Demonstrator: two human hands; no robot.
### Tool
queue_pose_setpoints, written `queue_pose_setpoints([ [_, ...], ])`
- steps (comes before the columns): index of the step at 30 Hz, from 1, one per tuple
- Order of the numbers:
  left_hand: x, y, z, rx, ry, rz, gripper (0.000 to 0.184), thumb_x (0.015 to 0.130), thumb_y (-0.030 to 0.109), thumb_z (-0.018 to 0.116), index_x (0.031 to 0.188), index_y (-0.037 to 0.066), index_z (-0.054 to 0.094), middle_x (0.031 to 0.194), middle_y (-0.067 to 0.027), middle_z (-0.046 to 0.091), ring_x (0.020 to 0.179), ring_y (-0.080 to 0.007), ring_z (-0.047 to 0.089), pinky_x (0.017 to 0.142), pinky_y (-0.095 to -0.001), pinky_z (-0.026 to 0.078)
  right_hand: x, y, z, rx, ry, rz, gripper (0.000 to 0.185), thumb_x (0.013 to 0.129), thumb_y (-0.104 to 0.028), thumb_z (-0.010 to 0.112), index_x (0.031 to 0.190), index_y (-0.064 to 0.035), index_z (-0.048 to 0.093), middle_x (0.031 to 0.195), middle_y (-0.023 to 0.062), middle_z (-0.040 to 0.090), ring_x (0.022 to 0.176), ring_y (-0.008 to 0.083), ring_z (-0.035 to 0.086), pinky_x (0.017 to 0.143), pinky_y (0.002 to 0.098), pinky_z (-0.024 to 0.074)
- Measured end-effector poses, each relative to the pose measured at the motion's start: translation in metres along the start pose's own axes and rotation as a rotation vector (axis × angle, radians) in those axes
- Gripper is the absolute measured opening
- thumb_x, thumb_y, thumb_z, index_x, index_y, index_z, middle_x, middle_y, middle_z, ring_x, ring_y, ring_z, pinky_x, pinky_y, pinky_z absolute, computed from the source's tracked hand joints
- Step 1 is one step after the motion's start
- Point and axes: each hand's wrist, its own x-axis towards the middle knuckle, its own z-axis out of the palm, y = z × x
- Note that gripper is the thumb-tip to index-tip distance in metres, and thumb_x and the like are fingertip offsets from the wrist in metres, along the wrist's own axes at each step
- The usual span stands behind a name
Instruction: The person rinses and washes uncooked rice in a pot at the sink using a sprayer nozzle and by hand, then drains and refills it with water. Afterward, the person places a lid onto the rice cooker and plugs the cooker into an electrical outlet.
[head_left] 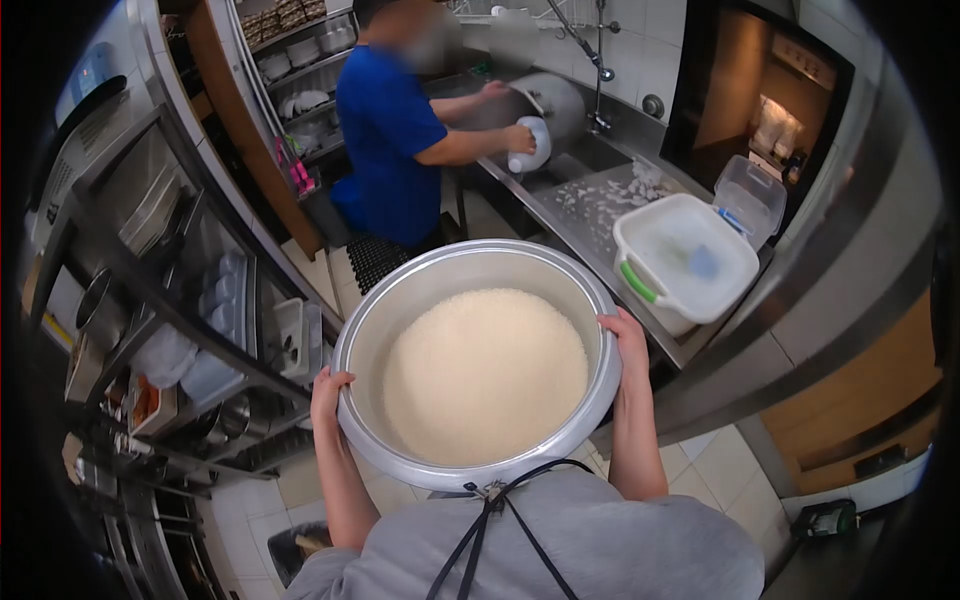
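A large round metal pot (pixel 350 340) with pale uncooked rice (pixel 487 375) inside is held level in front of my body. My left hand (pixel 328 392) grips its left side, with the thumb over the rim. On the right side my right hand (pixel 625 338) is closed round the rim, thumb on top. The undersides of both hands' grips are hidden by the pot. The rice is heaped a little toward the pot's right side, below the rim.
Beyond the pot, a person in a blue shirt (pixel 388 140) holds a white jug (pixel 532 145) at the sink. Right: a soapy white tub (pixel 690 258) on the steel counter (pixel 590 205). Left: metal shelving (pixel 150 330) with containers. A black mat (pixel 375 262) lies on the floor.
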Motion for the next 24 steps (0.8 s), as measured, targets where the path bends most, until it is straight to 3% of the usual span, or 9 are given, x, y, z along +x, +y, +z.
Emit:
queue_pose_setpoints([
  [9, 0.170, 0.075, 0.055, -0.005, -0.227, 0.048, 0.026, 0.062, 0.006, 0.055, 0.087, -0.001, 0.053, 0.070, -0.0060, 0.054, 0.056, -0.0141, 0.052, 0.055, -0.0246, 0.043, 0.079, -0.017, 0.043, 0.033, 0.140, -0.191, 0.032, 0.074, -0.006, 0.053, 0.105, 0.0036, 0.051, 0.087, 0.0103, 0.060, 0.072, 0.0155, 0.058, 0.066, 0.0243, 0.0459],
  [17, 0.282, 0.103, 0.156, -0.053, -0.405, 0.143, 0.025, 0.062, 0.005, 0.056, 0.085, -0.002, 0.053, 0.071, -0.0064, 0.055, 0.056, -0.0135, 0.052, 0.056, -0.0237, 0.043, 0.157, -0.038, 0.023, 0.108, 0.232, -0.302, 0.029, 0.076, -0.005, 0.052, 0.103, 0.0047, 0.051, 0.088, 0.0112, 0.060, 0.072, 0.0169, 0.059, 0.067, 0.0251, 0.0468],
  [24, 0.351, 0.116, 0.220, -0.003, -0.450, 0.085, 0.022, 0.062, 0.008, 0.057, 0.082, -0.002, 0.053, 0.068, -0.0052, 0.053, 0.055, -0.0131, 0.051, 0.055, -0.0233, 0.042, 0.218, -0.046, 0.004, 0.094, 0.301, -0.301, 0.030, 0.075, -0.007, 0.054, 0.102, 0.0049, 0.052, 0.088, 0.0109, 0.060, 0.073, 0.0168, 0.059, 0.067, 0.0254, 0.0464],
])
